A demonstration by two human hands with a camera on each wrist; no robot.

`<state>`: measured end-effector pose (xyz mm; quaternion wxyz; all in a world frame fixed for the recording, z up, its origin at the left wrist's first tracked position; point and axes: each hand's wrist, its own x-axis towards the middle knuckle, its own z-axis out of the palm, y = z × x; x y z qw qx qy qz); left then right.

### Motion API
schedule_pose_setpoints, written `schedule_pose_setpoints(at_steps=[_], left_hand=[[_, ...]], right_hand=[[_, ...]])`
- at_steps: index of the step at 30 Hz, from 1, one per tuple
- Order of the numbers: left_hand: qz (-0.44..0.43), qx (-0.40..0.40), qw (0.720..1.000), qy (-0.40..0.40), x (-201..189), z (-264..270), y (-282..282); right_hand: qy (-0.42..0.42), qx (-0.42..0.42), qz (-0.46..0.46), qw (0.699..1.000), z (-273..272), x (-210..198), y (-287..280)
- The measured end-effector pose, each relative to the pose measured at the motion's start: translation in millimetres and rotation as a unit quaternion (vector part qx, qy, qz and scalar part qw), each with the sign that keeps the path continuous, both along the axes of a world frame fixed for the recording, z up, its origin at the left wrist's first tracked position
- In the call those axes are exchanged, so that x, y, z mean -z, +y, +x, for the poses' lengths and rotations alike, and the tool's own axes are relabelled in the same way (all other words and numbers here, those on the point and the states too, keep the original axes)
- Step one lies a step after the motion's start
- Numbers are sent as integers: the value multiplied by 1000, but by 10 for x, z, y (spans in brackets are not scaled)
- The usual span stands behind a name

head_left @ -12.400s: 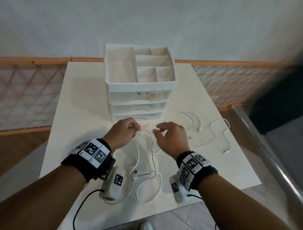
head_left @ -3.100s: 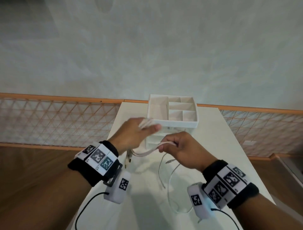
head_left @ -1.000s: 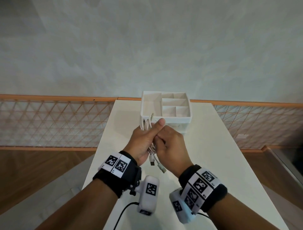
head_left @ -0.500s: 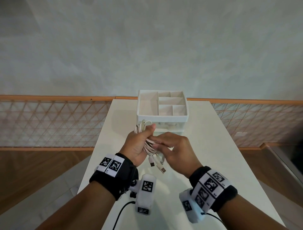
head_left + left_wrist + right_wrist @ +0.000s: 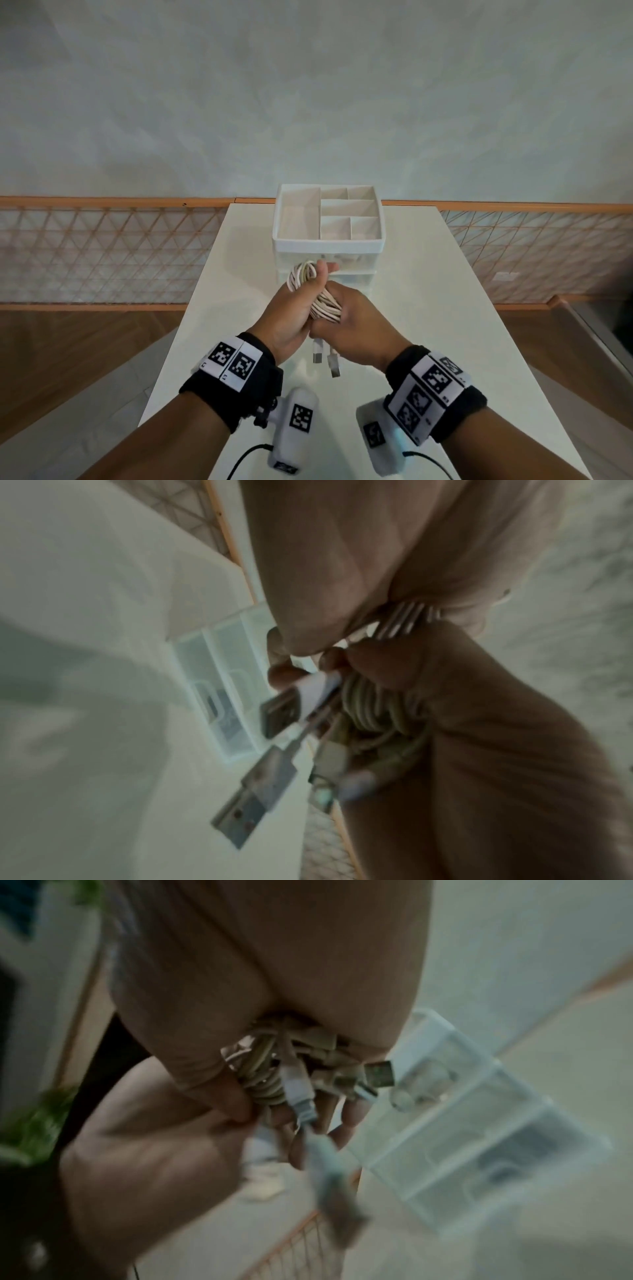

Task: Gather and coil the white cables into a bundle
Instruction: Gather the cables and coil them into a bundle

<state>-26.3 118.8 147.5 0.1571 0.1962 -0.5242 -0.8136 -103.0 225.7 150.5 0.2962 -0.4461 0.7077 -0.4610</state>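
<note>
Both hands (image 5: 327,318) hiding coiled cables (image 5: 323,303), plugs (image 5: 325,361) dangling

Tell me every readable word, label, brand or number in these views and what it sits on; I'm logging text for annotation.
No readable text in any view.
Wristbands and wrist cameras: black-and-white square code markers only, no letters.
White cable bundle and its USB plugs: no print discernible; blurred.
White drawer organizer: unmarked.

A home room: white table (image 5: 428,274), drawer organizer (image 5: 329,222), wooden floor (image 5: 85,342), lattice-panelled wall (image 5: 102,257)
</note>
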Motion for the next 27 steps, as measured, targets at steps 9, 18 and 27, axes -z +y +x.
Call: schedule_pose_setpoints(at_steps=[9, 18, 27], left_hand=[[-99, 62, 993, 13, 220, -19, -133], [11, 67, 996, -62, 684, -170, -296], [113, 3, 973, -201, 1051, -607, -633]], right_hand=[[-322, -70, 7, 944, -183, 152, 62], [121, -104, 134, 978, -357, 420, -119], [166, 90, 292, 938, -884, 995, -138]])
